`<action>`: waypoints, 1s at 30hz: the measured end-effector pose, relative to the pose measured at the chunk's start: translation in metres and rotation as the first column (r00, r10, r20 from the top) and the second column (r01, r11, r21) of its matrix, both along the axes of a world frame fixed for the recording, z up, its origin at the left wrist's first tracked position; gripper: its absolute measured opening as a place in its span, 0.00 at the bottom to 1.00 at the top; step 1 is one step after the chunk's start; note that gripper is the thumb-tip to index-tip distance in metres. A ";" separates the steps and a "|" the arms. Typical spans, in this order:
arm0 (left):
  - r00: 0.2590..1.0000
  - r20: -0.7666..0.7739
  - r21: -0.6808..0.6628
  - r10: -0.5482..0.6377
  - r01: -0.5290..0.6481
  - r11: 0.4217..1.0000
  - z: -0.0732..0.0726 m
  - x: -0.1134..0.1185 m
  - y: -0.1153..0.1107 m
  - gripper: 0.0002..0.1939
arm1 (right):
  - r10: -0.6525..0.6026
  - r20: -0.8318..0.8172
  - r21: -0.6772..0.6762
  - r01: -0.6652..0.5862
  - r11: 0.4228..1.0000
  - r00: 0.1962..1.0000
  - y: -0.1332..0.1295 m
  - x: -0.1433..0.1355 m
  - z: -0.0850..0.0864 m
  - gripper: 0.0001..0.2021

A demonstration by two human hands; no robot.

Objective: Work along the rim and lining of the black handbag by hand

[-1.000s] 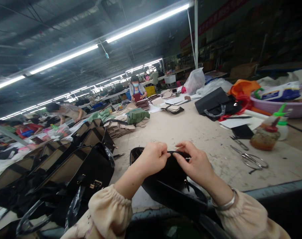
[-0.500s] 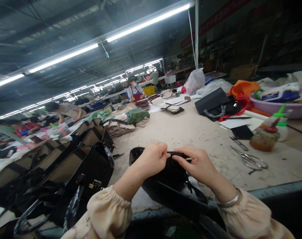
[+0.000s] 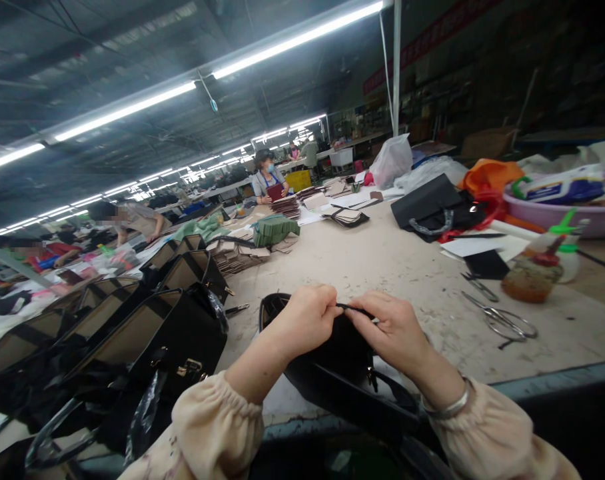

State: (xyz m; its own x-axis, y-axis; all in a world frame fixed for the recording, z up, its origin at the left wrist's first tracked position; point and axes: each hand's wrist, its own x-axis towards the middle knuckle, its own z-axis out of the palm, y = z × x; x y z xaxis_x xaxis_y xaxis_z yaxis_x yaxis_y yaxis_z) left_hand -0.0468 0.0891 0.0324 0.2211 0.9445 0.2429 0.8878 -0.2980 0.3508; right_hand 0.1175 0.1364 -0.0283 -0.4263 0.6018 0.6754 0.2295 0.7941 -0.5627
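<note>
A black handbag (image 3: 327, 373) lies at the table's near edge, its opening facing up and part of it hanging toward me. My left hand (image 3: 310, 313) is closed in a pinch on the bag's upper rim. Close beside it, my right hand (image 3: 390, 327) pinches the same rim between thumb and fingers. The two sets of fingertips nearly touch. A small metal fitting and a strap show below my right hand. What lies inside the bag is hidden by my hands and by shadow.
Several black handbags (image 3: 177, 340) stand in rows at the left. Scissors (image 3: 500, 320), a jar of brown liquid (image 3: 532, 277) and a purple basin (image 3: 557, 217) are at the right. Another black bag (image 3: 427, 207) and green pieces (image 3: 276, 230) lie farther back. Co-workers are beyond.
My right hand and forearm have shifted slightly to the left and turned a little. My left hand stays almost in place, and both keep their pinch on the bag's rim.
</note>
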 end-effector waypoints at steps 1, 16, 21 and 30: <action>1.000 0.001 0.002 -0.004 0.004 1.000 0.000 0.000 0.000 0.09 | 0.002 0.001 0.001 -0.002 1.000 1.000 0.001 0.000 0.000 0.07; 0.999 -0.031 0.018 0.027 -0.026 1.000 0.001 0.001 0.005 0.10 | 0.039 0.094 -0.032 -0.036 0.999 0.995 0.008 0.003 -0.004 0.07; 1.000 -0.010 -0.022 -0.010 0.010 1.000 0.002 -0.005 0.003 0.06 | 0.062 0.094 -0.066 -0.056 0.996 0.994 0.006 0.003 -0.002 0.08; 0.999 0.036 -0.078 0.002 0.001 0.997 0.013 -0.037 -0.008 0.06 | 0.074 0.093 -0.119 -0.063 0.991 0.993 0.011 0.003 -0.002 0.13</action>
